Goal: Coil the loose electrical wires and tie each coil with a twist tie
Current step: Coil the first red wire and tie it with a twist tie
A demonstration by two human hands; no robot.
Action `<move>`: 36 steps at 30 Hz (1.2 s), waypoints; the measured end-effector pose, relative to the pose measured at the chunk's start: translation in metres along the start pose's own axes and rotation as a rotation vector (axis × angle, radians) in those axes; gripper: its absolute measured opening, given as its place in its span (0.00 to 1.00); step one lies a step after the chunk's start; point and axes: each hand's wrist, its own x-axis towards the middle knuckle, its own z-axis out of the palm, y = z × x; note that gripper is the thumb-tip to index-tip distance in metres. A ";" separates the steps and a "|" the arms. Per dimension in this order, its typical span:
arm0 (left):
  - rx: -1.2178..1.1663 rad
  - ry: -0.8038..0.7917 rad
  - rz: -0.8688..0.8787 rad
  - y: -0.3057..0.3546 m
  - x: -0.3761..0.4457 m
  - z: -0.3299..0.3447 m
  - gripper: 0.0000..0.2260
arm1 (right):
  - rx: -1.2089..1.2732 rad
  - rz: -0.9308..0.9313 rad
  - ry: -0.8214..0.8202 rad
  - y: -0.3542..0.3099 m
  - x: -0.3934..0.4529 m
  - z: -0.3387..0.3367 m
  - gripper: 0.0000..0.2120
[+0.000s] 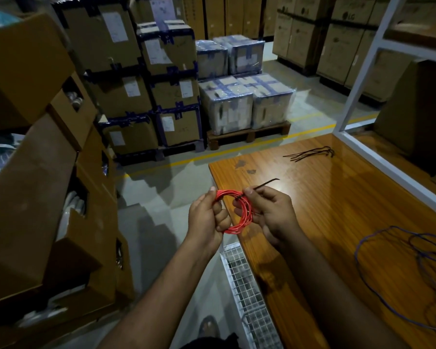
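Left hand (207, 215) grips red wire coil (233, 210); right hand (267, 210) pinches black twist tie (261, 186) at the coil.

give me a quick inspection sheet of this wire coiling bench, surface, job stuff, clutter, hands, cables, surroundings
surface: glossy wooden table, two dark marks near its far left corner.
job's things: red wire coil held over the table's left edge; a black twist tie at the coil's top right, one end sticking up; spare twist ties lying at the far side.
clutter: nothing seen.
hands: left hand grips the coil's left side; right hand pinches the tie against the coil.
cables: loose blue wire sprawled uncoiled on the table's near right.
surroundings: stacked cardboard boxes, wrapped cartons on a pallet, white shelf frame, wire mesh panel below the table edge.
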 end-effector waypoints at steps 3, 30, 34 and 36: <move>0.049 -0.033 -0.023 -0.004 -0.001 -0.003 0.12 | -0.103 -0.021 0.024 0.000 0.008 -0.004 0.06; 0.404 -0.478 -0.309 0.025 0.023 -0.017 0.31 | -0.922 -0.509 -0.069 -0.012 0.021 0.007 0.04; 0.474 -0.530 -0.376 0.039 0.038 -0.012 0.30 | -0.912 -0.555 -0.076 -0.012 0.022 0.010 0.05; 0.352 -0.591 -0.426 0.039 0.041 -0.012 0.26 | -0.892 -0.589 -0.055 -0.012 0.022 0.010 0.05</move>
